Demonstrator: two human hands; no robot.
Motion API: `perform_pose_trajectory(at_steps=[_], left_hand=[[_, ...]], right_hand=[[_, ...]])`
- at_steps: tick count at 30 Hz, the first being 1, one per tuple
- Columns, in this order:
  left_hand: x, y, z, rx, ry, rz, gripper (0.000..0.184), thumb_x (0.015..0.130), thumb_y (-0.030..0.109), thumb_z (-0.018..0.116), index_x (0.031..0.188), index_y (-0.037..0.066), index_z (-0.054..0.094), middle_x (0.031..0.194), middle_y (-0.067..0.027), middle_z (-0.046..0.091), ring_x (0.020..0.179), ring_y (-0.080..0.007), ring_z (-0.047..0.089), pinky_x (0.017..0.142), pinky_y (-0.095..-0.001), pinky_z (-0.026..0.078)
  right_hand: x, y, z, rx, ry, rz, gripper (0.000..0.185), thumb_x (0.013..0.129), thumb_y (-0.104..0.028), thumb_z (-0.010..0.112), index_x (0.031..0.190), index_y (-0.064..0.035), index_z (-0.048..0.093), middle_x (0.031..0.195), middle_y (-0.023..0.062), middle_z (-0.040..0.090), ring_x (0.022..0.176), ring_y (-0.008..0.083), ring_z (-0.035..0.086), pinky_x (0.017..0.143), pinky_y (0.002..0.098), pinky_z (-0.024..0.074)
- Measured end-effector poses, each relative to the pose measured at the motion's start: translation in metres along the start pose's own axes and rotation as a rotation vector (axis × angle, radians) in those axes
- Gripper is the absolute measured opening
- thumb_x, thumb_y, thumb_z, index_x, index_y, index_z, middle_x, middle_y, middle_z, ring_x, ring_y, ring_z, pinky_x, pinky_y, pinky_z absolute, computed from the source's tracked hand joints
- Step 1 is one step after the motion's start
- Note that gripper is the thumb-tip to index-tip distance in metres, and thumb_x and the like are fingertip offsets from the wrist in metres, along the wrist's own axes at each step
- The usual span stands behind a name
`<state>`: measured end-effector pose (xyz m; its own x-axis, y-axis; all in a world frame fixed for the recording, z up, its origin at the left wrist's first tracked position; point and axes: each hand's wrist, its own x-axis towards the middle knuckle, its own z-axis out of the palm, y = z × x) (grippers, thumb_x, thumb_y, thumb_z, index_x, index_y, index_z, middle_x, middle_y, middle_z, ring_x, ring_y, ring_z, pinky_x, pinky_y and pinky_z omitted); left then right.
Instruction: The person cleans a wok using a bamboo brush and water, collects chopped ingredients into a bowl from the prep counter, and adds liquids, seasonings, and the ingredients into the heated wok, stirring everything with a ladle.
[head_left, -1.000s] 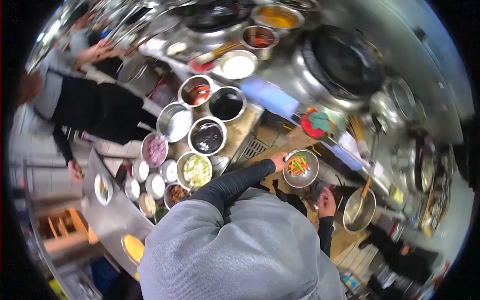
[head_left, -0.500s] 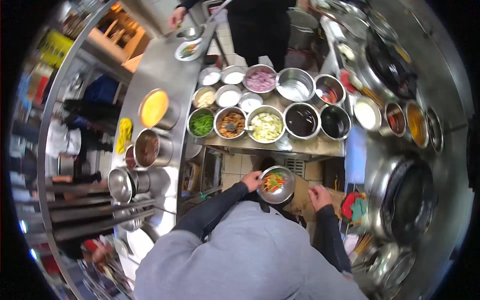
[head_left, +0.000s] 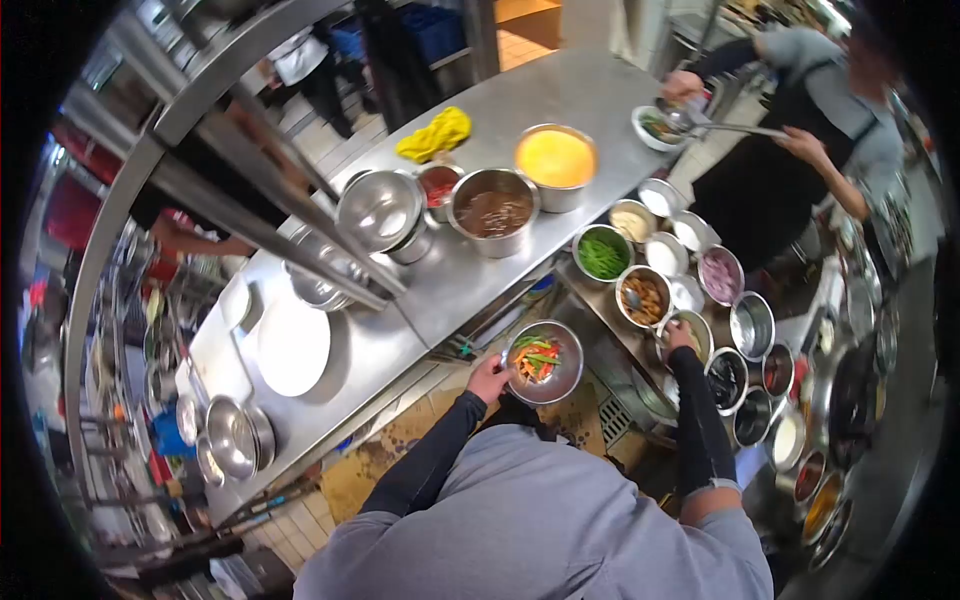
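My left hand (head_left: 488, 380) grips the rim of a steel mixing bowl (head_left: 566, 374) in front of my body. Inside it lie cut vegetables (head_left: 538, 358) in red, orange and green strips. Reaching out to the right, my right hand (head_left: 682, 336) is at the pot of pale chopped vegetable (head_left: 701, 333); its fingers are hard to make out there. Beside that pot stand a pot of brown pieces (head_left: 645, 296) with a spoon in it and a pot of green strips (head_left: 602, 254).
On the steel counter (head_left: 440, 300) stand a pot of yellow liquid (head_left: 556, 158), a pot of brown sauce (head_left: 494, 208), steel bowls (head_left: 380, 210) and a white plate (head_left: 293, 348). Metal rails cross at left. A co-worker (head_left: 780, 180) holds a ladle over a white bowl (head_left: 655, 130).
The view has turned left toward the counter. My right hand has moved from beside my body to the pot of pale chopped vegetable. The left hand still holds the mixing bowl.
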<state>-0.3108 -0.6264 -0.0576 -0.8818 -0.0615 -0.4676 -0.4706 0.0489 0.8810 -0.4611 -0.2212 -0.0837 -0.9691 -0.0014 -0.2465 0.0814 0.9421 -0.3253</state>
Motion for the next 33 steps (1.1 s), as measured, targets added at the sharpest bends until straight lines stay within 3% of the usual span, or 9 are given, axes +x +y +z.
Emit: perform_pose_trajectory(at_steps=[4, 7, 8, 9, 14, 21, 24, 27, 33], left_hand=[[0.012, 0.003, -0.025, -0.144, -0.077, -0.053, 0.015, 0.075, 0.015, 0.057, 0.085, 0.005, 0.053, 0.065, -0.0003, 0.050, 0.049, -0.0083, 0.047, 0.043, -0.0220, 0.041], [0.032, 0.004, -0.032, -0.113, -0.095, 0.022, 0.013, 0.074, 0.014, 0.057, 0.084, 0.006, 0.053, 0.064, 0.0004, 0.049, 0.050, -0.0080, 0.047, 0.043, -0.0212, 0.039], [0.038, 0.006, -0.034, 0.056, -0.059, 0.112, 0.011, 0.074, 0.014, 0.057, 0.079, 0.006, 0.052, 0.062, 0.0007, 0.048, 0.051, -0.0076, 0.046, 0.043, -0.0209, 0.038], [0.036, 0.028, -0.035, -0.016, -0.092, -0.048, 0.011, 0.073, 0.015, 0.058, 0.074, 0.006, 0.051, 0.060, 0.0011, 0.047, 0.051, -0.0072, 0.045, 0.042, -0.0221, 0.037], [0.063, 0.036, -0.038, -0.111, -0.132, -0.011, 0.015, 0.075, 0.018, 0.060, 0.079, 0.006, 0.051, 0.061, 0.0031, 0.045, 0.051, -0.0054, 0.043, 0.044, -0.0204, 0.038], [0.070, 0.051, -0.022, -0.229, -0.117, -0.086, 0.009, 0.077, 0.013, 0.056, 0.082, 0.007, 0.051, 0.066, 0.0023, 0.052, 0.052, -0.0040, 0.048, 0.045, -0.0186, 0.040], [0.069, 0.057, -0.009, -0.288, -0.124, -0.104, 0.008, 0.077, 0.013, 0.056, 0.082, 0.008, 0.051, 0.066, 0.0020, 0.053, 0.053, -0.0042, 0.050, 0.045, -0.0179, 0.042], [0.070, 0.065, 0.004, -0.296, -0.098, -0.118, 0.007, 0.077, 0.012, 0.055, 0.082, 0.008, 0.051, 0.066, 0.0020, 0.053, 0.053, -0.0044, 0.051, 0.045, -0.0177, 0.042], [0.068, 0.075, 0.023, -0.193, -0.093, -0.107, 0.011, 0.078, 0.009, 0.054, 0.088, 0.007, 0.051, 0.071, 0.0015, 0.053, 0.057, -0.0065, 0.052, 0.050, -0.0206, 0.045]], right_hand=[[-0.010, -0.017, -0.016, -0.048, -0.089, -0.064, 0.040, 0.060, -0.003, 0.059, 0.098, -0.0136, 0.054, 0.102, 0.0182, 0.045, 0.097, 0.0363, 0.047, 0.078, 0.0392, 0.0419], [-0.018, -0.014, -0.009, -0.028, 0.091, -0.114, 0.039, 0.061, -0.009, 0.061, 0.099, -0.0135, 0.054, 0.101, 0.0172, 0.048, 0.092, 0.0368, 0.049, 0.075, 0.0402, 0.0415], [-0.007, 0.008, 0.006, -0.067, 0.062, -0.096, 0.040, 0.061, -0.011, 0.061, 0.100, -0.0130, 0.053, 0.103, 0.0167, 0.049, 0.092, 0.0363, 0.049, 0.076, 0.0396, 0.0412], [0.001, 0.024, 0.020, -0.011, 0.025, 0.008, 0.043, 0.059, -0.011, 0.063, 0.101, -0.0124, 0.053, 0.101, 0.0173, 0.050, 0.094, 0.0351, 0.049, 0.078, 0.0384, 0.0409], [-0.022, -0.020, -0.010, 0.072, 0.197, -0.008, 0.033, 0.062, -0.007, 0.062, 0.093, -0.0104, 0.055, 0.097, 0.0154, 0.049, 0.091, 0.0335, 0.050, 0.079, 0.0373, 0.0411], [-0.032, -0.033, -0.019, 0.077, 0.026, 0.017, 0.034, 0.061, -0.002, 0.061, 0.093, -0.0123, 0.055, 0.094, 0.0189, 0.048, 0.087, 0.0352, 0.050, 0.075, 0.0393, 0.0427], [-0.024, -0.017, -0.016, 0.006, -0.009, 0.009, 0.015, 0.067, -0.010, 0.057, 0.081, -0.0098, 0.056, 0.083, 0.0208, 0.053, 0.080, 0.0374, 0.052, 0.071, 0.0411, 0.0435], [-0.023, -0.004, -0.013, 0.061, 0.029, 0.008, 0.010, 0.069, -0.012, 0.054, 0.078, -0.0096, 0.057, 0.079, 0.0206, 0.054, 0.076, 0.0374, 0.053, 0.069, 0.0417, 0.0436], [-0.020, 0.014, -0.058, 0.238, 0.057, 0.186, 0.020, 0.069, -0.017, 0.060, 0.085, -0.0062, 0.060, 0.071, 0.0131, 0.060, 0.071, 0.0223, 0.060, 0.066, 0.0311, 0.0463]])
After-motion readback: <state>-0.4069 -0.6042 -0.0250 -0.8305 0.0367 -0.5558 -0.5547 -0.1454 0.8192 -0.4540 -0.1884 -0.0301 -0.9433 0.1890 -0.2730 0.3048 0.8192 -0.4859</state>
